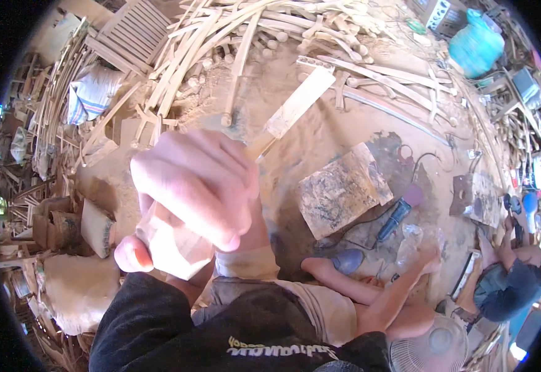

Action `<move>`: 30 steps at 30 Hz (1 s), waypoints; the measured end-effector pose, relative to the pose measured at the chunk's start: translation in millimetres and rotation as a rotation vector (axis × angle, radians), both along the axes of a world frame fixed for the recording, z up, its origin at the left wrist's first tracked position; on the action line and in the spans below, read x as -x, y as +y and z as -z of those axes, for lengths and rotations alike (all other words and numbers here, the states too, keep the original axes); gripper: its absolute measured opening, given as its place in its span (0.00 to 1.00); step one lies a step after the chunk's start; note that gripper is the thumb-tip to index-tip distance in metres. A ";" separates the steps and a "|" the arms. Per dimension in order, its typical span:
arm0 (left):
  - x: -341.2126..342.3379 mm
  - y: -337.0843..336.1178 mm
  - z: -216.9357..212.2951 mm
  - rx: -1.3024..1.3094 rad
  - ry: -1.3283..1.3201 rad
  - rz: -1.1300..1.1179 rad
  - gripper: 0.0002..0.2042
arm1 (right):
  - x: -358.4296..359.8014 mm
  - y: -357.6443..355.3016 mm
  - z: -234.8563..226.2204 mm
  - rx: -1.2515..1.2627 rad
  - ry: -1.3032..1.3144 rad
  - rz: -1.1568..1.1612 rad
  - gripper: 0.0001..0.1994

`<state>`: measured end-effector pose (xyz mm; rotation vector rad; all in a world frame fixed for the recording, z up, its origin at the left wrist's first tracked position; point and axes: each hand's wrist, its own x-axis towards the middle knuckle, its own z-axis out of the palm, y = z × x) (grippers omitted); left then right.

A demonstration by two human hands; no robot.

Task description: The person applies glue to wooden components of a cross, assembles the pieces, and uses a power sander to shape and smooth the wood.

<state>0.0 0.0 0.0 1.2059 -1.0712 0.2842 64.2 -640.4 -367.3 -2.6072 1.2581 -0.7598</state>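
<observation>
Close in front of me, my left hand point(193, 177) is raised with its fingers curled round a pale piece of wood point(174, 248). Its thumb presses the near, brightly lit end. Beyond the fist, in line with the grip, appears a narrow neck and a broad flat pale wooden part point(301, 102); the fist hides how they join. My right hand point(430, 259) reaches low on the right, past my folded leg, beside a crumpled clear plastic bag point(410, 239). It is small and blurred, so its fingers do not show clearly.
A worn board point(341, 192) lies ahead, with a blue power tool point(397, 217) and its cord beside it. Curved wooden parts point(245, 37) are heaped at the back. A fan point(438, 344) stands near right; another person point(512, 279) sits far right. Sacks point(93, 93) stand left.
</observation>
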 end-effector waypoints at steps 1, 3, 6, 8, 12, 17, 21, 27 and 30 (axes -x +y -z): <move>4.3 1.3 -0.1 0.012 -0.002 -0.034 0.28 | 2.8 15.3 -9.2 -0.026 -0.067 -0.028 0.11; 15.2 4.5 -3.1 0.039 -0.004 -0.110 0.32 | 2.6 42.3 -32.0 -0.171 -0.233 -0.143 0.10; 36.4 -6.6 -0.5 0.222 0.131 -0.333 0.36 | 24.7 159.0 -98.4 -0.508 -0.355 -0.339 0.12; 33.1 -18.6 1.2 0.338 0.164 -0.366 0.37 | 37.3 197.7 -140.5 -0.738 -0.488 -0.443 0.13; 31.8 -33.6 -7.4 0.414 0.178 -0.165 0.49 | 67.2 264.5 -195.1 -1.003 -0.545 -0.615 0.11; 41.1 -75.0 11.6 0.399 0.243 -0.185 0.52 | 92.6 286.0 -245.2 -1.001 -0.527 -0.791 0.07; 49.3 -108.7 36.7 0.263 0.258 -0.332 0.51 | 115.4 298.5 -289.5 -0.960 -0.583 -0.948 0.07; 46.6 -145.8 78.2 0.267 0.112 -0.305 0.39 | 154.6 301.1 -327.9 -0.744 -0.675 -1.132 0.08; 47.5 -154.5 101.4 0.325 0.014 -0.355 0.33 | 170.6 311.4 -354.8 -0.767 -0.564 -1.188 0.10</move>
